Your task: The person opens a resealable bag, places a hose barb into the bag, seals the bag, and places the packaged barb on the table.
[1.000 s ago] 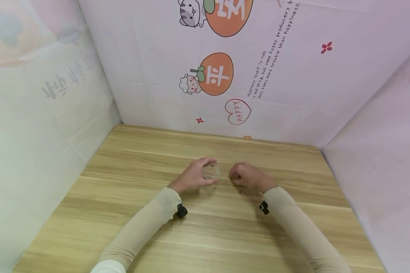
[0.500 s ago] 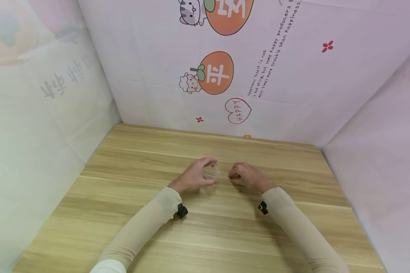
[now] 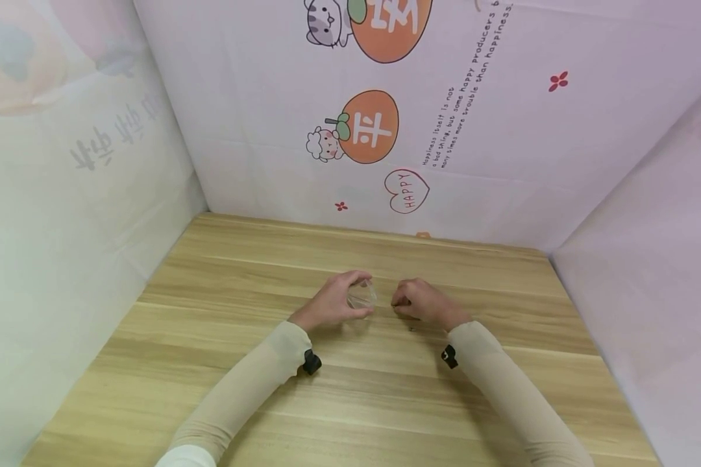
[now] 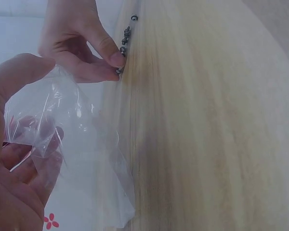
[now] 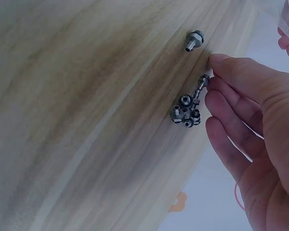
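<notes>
My left hand holds a clear plastic bag, its thumb and fingers spread round the bag's mouth. To the right, close to the tabletop, my right hand has its thumb and fingertips together on a small metal fitting with a dark ring. Beside those fingertips, several similar fittings with hex collars and narrow tube ends lie in a cluster on the wood. One more fitting lies apart from them. From the head camera the right hand mostly hides these parts.
Both hands work over a wood-grain table. A white printed sheet rises behind its back edge, and pale sheets stand at the left and right. Each wrist wears a small black camera.
Both hands stay nearly in place. The left still holds the bag, and the right fingers shift only slightly near the fittings.
</notes>
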Motion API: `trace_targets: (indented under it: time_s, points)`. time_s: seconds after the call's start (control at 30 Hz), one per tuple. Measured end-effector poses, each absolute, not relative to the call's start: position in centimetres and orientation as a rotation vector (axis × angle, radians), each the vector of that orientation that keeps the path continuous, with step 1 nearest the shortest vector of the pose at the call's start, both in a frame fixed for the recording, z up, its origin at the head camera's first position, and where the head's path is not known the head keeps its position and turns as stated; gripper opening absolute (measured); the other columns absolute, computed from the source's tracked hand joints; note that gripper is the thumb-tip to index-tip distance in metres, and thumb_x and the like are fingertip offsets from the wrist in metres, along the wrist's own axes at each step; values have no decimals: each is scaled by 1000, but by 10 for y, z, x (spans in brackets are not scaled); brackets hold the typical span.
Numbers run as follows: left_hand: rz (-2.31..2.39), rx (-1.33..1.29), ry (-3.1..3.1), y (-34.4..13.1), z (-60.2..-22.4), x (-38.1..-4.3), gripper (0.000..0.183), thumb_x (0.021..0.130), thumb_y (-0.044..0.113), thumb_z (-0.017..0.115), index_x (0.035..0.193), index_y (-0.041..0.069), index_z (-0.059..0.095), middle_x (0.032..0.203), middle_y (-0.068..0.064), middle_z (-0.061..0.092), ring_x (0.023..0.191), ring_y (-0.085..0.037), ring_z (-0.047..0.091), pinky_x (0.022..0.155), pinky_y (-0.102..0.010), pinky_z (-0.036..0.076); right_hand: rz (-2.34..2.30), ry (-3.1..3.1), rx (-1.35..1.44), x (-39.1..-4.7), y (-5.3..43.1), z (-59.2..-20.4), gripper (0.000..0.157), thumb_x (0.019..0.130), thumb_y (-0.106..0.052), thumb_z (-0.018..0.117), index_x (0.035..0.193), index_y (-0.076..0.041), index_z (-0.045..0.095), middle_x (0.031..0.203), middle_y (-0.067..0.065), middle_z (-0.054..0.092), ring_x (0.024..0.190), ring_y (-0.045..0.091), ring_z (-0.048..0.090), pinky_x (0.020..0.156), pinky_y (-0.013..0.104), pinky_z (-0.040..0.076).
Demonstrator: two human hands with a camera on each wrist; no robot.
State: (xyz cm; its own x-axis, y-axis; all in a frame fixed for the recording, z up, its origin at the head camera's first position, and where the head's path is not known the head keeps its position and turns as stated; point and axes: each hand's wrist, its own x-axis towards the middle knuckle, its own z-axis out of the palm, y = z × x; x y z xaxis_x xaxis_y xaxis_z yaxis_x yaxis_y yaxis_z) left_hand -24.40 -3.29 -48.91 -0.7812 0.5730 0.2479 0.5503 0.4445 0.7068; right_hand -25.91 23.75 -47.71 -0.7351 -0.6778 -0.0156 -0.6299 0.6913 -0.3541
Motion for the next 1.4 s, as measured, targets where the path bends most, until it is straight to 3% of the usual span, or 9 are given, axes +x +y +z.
trace_targets:
  time_s: [0.57,1.4]
  points:
    - [1303,1040,2624,-32,-489,-242,72,89,24,87,149,2,54,141,-9,67,133,-28,64,112,-47,54,-501,2786,-1079,-256,232,-475,8,91,-3,79,92,-10,78,94,1,74,83,6,64,74,24,58]
    - [1320,1053,2632,-31,-490,-242,70,88,22,88,147,2,56,139,-9,68,129,-27,65,109,-47,55,-503,2793,-1148,-243,224,-441,8,87,-4,78,89,-10,74,85,-2,66,77,8,59,68,22,53]
